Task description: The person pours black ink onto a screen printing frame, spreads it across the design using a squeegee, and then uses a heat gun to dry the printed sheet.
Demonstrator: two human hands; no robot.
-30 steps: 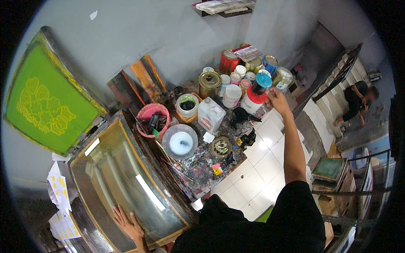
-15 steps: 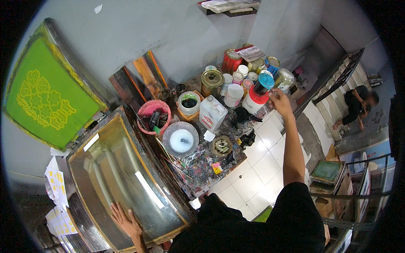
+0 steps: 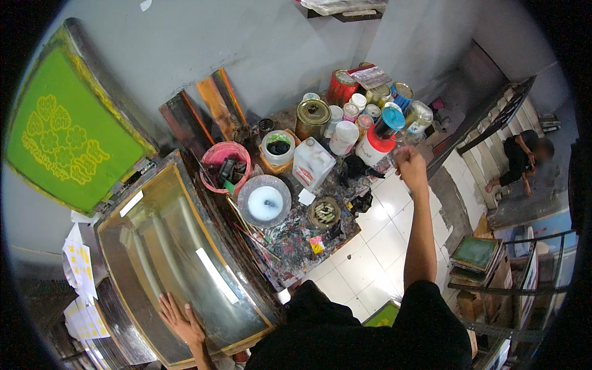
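Note:
My left hand (image 3: 183,320) lies flat, fingers spread, on the glass top (image 3: 166,246) of a wood-edged light table. My right hand (image 3: 411,168) is raised over the right edge of the paint-stained table, its fingers curled in; whether anything is in them is hidden. Just left of it stands a white and red container (image 3: 374,148) with a dark, blue-lidded jar (image 3: 388,122) on top. A gap shows between hand and container. A black crumpled cloth or bag (image 3: 356,166) sits beside the container. The white plastic jerrycan (image 3: 313,163) stands farther left.
A green printing screen (image 3: 68,129) is tilted up at left. The stained table (image 3: 283,253) bears a pink bucket (image 3: 216,154), a bowl of pale liquid (image 3: 264,202), an ashtray (image 3: 324,213) and several paint cans (image 3: 340,86). A person (image 3: 521,157) sits by the stairs at right.
My right hand has drawn back from the red-topped container, a little toward me. My left hand stays flat on the glass. The view has shifted slightly.

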